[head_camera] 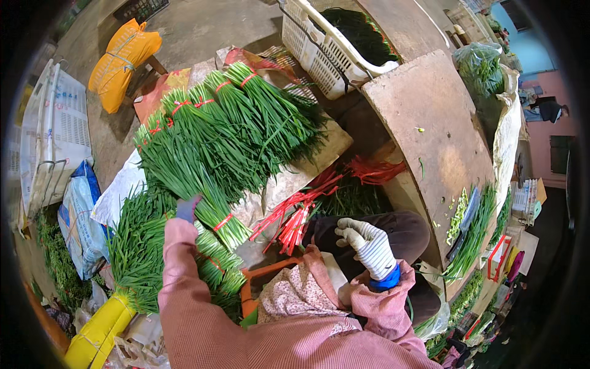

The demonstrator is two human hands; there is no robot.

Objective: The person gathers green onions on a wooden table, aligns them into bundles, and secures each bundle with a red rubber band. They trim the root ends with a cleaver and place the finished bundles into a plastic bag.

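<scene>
My left hand (pixel 188 209), in a grey-purple glove, is against the side of a bundle of garlic chives (pixel 209 210) tied with red strap. Its fingers are partly hidden at the leaves, so its grip is unclear. This bundle lies with its pale stalk ends towards me. Beyond it, several tied chive bundles (pixel 258 106) point their stalk ends away. Above my lap, my right hand (pixel 367 244) wears a white striped glove. Its fingers are loosely curled and apart, with nothing visible in them. Red plastic straps (pixel 295 219) lie between the bundles and my knee.
A wooden board (pixel 428 120) at right bears a knife (pixel 469 214), loose chives (pixel 479 230) and cut bits. A white crate (pixel 318 50) holds more chives. More bundles (pixel 138 240) lie at left, beside a yellow wrapped bundle (pixel 99 332). An orange wrapped bundle (pixel 122 64) stands far left.
</scene>
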